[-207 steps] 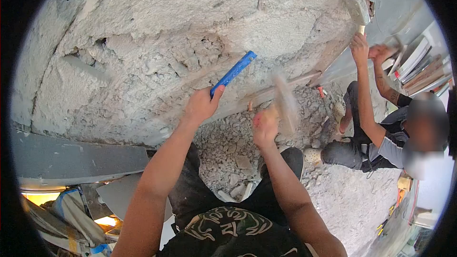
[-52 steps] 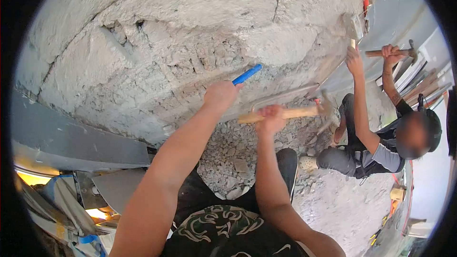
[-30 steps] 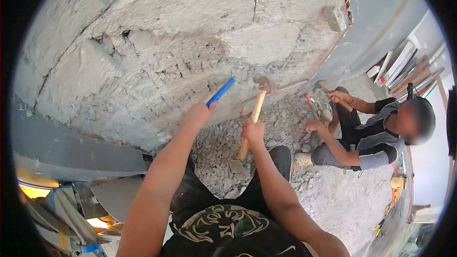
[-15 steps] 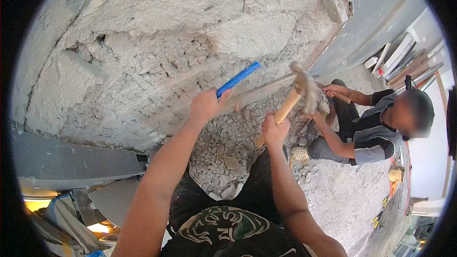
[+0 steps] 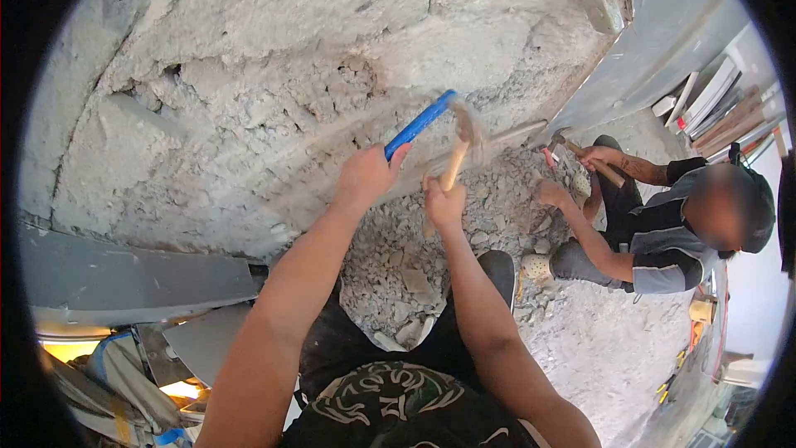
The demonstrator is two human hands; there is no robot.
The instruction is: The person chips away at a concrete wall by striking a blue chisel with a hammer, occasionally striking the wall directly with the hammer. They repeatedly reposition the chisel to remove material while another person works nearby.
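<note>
My left hand (image 5: 371,174) is wrapped round a blue chisel (image 5: 421,123), which slants up and to the right; its working end is hidden by the hand. Wooden-handled, the hammer (image 5: 453,164) is gripped in my right hand (image 5: 445,203). Motion smears the hammer's head, which overlaps the chisel's free end in this view. Beyond both hands rises a rough, chipped concrete wall (image 5: 274,33). Broken rubble (image 5: 390,253) lies below them, between my knees.
At the right a co-worker (image 5: 672,224) crouches with another hammer (image 5: 599,162) in one hand; the other hand is near a red-ended tool (image 5: 550,156). A grey panel (image 5: 133,270) runs along the left. Boards (image 5: 705,99) lean at the far right.
My right hand has swung the hammer up and left, bringing its head to the chisel's end. My left hand keeps its hold on the chisel. The co-worker's hammer has come away from the other hand.
</note>
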